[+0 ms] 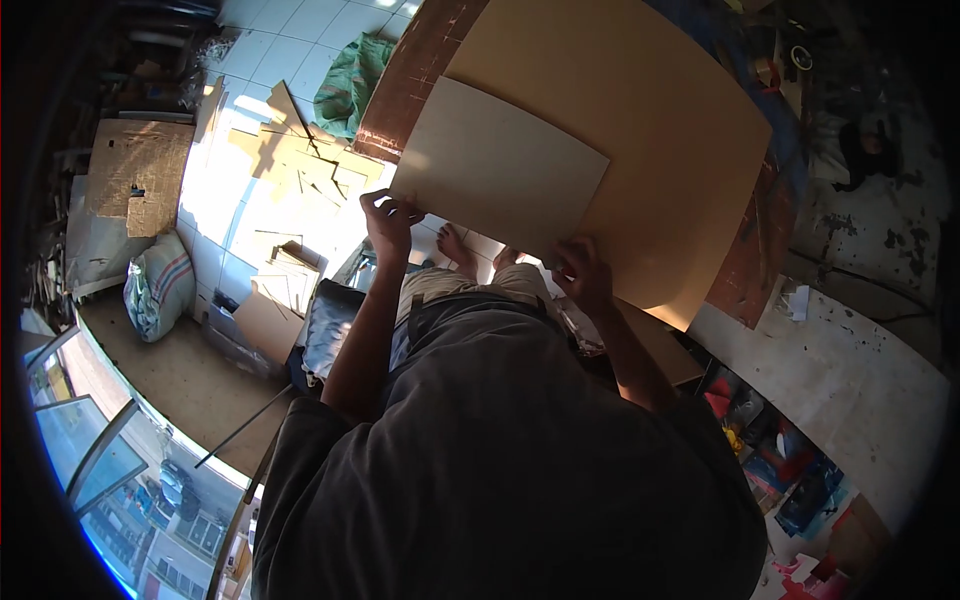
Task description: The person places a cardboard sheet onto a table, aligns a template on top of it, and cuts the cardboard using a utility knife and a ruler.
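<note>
A smaller greyish-brown rectangular cardboard sheet [500, 160] lies over a much larger brown sheet [660, 130], both on a worn reddish-brown table [420, 60]. My left hand [390, 222] is closed at the small sheet's near left corner, with the fingers bent onto its edge. At the near right corner, my right hand [584, 275] pinches the same sheet's edge. The small sheet's near edge reaches past the table toward my body, above my feet. Parts of the fingers are hidden by the hands themselves.
Cut cardboard scraps [300, 150] litter the sunlit tiled floor on the left, near a green sack [352, 85]. A striped white sack [160, 285] stands farther left. On the right is a whitish, paint-worn surface [840, 350]; a tape roll [801, 57] shows at the far right.
</note>
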